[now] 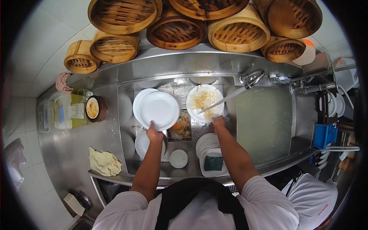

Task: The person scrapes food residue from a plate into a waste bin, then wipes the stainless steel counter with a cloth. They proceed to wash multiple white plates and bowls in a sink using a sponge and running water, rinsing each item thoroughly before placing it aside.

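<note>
My left hand [154, 132] grips the near rim of a white plate [158, 110], tilted above another white plate [139, 97] in the steel sink basin [126, 161]. In my right hand [219, 123] is the near edge of a second plate [204, 97], strewn with noodle-like food scraps [202, 99]. A stream of water [225, 99] from the faucet [253, 80] strikes that plate. Between the two plates lies a square strainer [181, 129] full of food waste. Closer to me are a plate [142, 143], a small white dish [178, 158] and stacked dishes [206, 143], with a dark green scouring pad [213, 163] on top.
A second basin [263, 126] on the right holds cloudy water. Bamboo steamers [175, 31] line the back shelf. On the left counter are a plastic container [67, 110], a wooden pot [101, 109] and a yellowish cloth [105, 161]. Another person's white shirt [313, 198] shows at lower right.
</note>
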Demonstrator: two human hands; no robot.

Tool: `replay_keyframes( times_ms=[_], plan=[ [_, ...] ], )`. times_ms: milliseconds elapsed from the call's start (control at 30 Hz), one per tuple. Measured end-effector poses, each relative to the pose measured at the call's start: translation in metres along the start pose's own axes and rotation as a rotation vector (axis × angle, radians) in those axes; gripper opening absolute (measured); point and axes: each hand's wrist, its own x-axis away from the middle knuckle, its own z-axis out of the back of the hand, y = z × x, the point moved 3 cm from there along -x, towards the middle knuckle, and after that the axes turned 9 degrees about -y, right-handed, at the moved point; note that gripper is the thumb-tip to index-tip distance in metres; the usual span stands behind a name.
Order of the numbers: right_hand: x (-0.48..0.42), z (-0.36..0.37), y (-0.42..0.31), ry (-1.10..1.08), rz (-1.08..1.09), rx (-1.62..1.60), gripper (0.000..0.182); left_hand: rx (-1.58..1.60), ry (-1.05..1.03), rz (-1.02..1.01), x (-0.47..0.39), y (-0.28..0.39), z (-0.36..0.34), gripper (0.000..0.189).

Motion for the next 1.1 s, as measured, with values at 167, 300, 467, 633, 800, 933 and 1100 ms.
replay_keyframes(
  times_ms=[167, 300, 467, 633, 800, 933, 1100],
  plan=[
    [-0.023, 0.012, 0.024, 0.095, -0.287, -0.183, 0.018, 0.176, 0.106, -0.052, -0.028, 0.006, 0.036, 0.043],
    [-0.019, 0.004, 0.019, 0.075, -0.263, -0.421, 0.021, 0.285, 0.044, -0.082, -0.059, -0.014, 0.076, 0.042],
    [-0.027, 0.015, 0.01, -0.209, -0.305, -0.377, 0.027, -0.71, 0.254, 0.183, -0.089, -0.037, 0.064, 0.038],
    [0.057, -0.018, -0.029, -0.077, -0.042, -0.291, 0.016, -1.594, 0.125, 0.534, -0.083, -0.032, 0.049, 0.047],
    [0.093, -0.004, -0.039, -0.31, 0.239, -0.512, 0.018, -0.751, -0.022, 0.378, -0.009, -0.085, -0.046, 0.046],
    [0.134, -0.019, -0.026, -0.59, 0.062, -0.682, 0.023, -0.352, -0.34, 0.732, 0.021, -0.12, -0.075, 0.048],
    [0.117, -0.003, -0.047, -0.072, 0.138, 0.134, 0.047, -0.735, -0.739, 0.255, 0.065, -0.059, -0.108, 0.045]
  ],
)
